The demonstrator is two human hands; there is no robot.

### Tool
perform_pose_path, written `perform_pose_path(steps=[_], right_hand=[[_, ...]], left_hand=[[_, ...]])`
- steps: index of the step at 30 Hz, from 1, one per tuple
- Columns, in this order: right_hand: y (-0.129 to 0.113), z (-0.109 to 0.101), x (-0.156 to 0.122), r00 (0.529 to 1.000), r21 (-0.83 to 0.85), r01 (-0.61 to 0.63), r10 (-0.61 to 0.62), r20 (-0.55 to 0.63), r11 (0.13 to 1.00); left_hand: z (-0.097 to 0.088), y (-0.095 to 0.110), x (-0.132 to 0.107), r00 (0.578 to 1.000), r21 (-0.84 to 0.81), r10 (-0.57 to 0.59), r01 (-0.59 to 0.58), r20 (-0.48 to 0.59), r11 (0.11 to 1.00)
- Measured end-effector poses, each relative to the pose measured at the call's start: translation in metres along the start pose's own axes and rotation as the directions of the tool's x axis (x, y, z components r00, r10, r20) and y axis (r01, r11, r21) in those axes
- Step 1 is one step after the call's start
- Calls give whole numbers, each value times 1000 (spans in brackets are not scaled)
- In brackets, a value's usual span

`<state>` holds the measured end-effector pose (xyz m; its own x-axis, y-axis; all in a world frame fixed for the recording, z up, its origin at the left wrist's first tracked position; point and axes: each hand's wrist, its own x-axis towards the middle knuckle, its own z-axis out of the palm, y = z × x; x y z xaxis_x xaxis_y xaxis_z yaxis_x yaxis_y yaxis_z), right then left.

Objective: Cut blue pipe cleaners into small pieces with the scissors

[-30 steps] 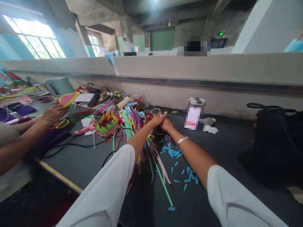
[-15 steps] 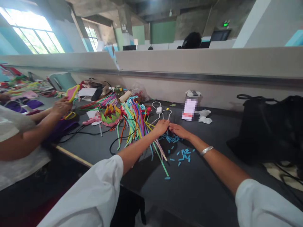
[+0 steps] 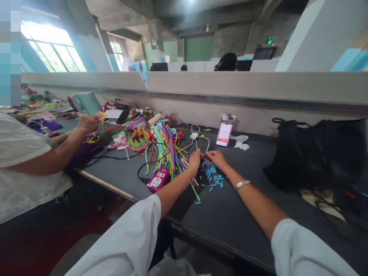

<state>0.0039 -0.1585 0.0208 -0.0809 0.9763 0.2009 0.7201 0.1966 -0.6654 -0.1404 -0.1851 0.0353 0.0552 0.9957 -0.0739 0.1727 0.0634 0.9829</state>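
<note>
My left hand (image 3: 194,163) is closed in a pinch over the table, at the right edge of the bunch of coloured fuzzy craft stems (image 3: 166,147). Facing it, my right hand (image 3: 217,158) also pinches with thumb and forefinger. A thin white cord (image 3: 209,142) loops down to both sets of fingertips and seems to run across the small gap between them. Just below the hands lies a pile of short blue cut pieces (image 3: 211,170). A purple box with a white cartoon pattern (image 3: 158,180) lies left of my left forearm.
A phone (image 3: 224,134) and crumpled white tissue (image 3: 242,142) lie beyond my right hand. A black bag (image 3: 313,153) stands at the right. To the left are a pink glue gun (image 3: 117,143), black cables and a co-worker's hands (image 3: 88,122) holding something yellow and pink.
My hands have drawn slightly apart from being together, and a gap shows between the fingertips. The purple box has come into sight. The co-worker's yellow-and-pink item has tilted lower.
</note>
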Motion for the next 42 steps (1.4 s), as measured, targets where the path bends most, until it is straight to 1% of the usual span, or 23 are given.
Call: perform_pose_path(steps=[2,4,6,8,11,13,15,17,18,20,21,24,27,30,33,35,37,39,42], right_hand=[[-2,1,2,1000,-14,-9,9,-6,1000],[-5,2,2,1000,-24,13,-12,15,1000],[-8,2,-3,997,-29,54,-52,51,998],[-8,-1,-13,991,-31,101,-98,92,994],[-3,-11,-35,975,-29,165,-158,157,986],[-1,-20,-51,966,-31,185,-176,189,982],[-2,-27,-67,968,-52,190,-178,176,980],[-11,-29,-79,968,-116,225,-209,136,967],[-17,-28,-84,964,-156,254,-236,127,955],[-34,-22,-88,954,-225,290,-264,140,930],[-43,-18,-88,957,-254,280,-248,150,926],[-70,-4,-81,976,-328,188,-138,168,926],[-92,14,-70,979,-364,139,-72,193,921],[-107,31,-65,974,-411,75,22,227,908],[-114,37,-69,968,-441,12,100,231,897],[-116,33,-77,967,-452,-31,141,212,891],[-114,21,-87,967,-457,-83,182,177,885],[-109,4,-99,963,-452,-134,223,148,882],[-96,-20,-118,956,-424,-180,259,135,887]], left_hand=[[-2,1,1,998,17,-2,3,-66,1000],[0,2,-2,997,21,8,-6,-80,1000],[6,3,-9,998,17,50,-49,-37,999],[12,3,-20,993,-3,108,-108,43,994],[12,2,-42,983,-24,133,-131,123,991],[3,3,-57,979,6,149,-152,142,988],[-12,4,-71,962,92,228,-244,152,965],[-29,5,-83,920,218,348,-382,178,898],[-38,4,-88,901,289,393,-432,185,855],[-55,-1,-96,881,442,429,-471,199,763],[-62,-4,-99,880,518,430,-469,203,715],[-80,-17,-104,890,699,406,-424,206,576],[-91,-25,-105,890,788,383,-416,249,454],[-96,-24,-103,876,808,371,-448,309,384],[-96,-21,-100,865,816,372,-464,336,344],[-97,-21,-100,854,815,393,-477,341,329],[-100,-23,-102,827,787,430,-518,361,336],[-103,-25,-107,797,734,476,-566,372,374],[-104,-25,-115,773,661,511,-610,375,438]])
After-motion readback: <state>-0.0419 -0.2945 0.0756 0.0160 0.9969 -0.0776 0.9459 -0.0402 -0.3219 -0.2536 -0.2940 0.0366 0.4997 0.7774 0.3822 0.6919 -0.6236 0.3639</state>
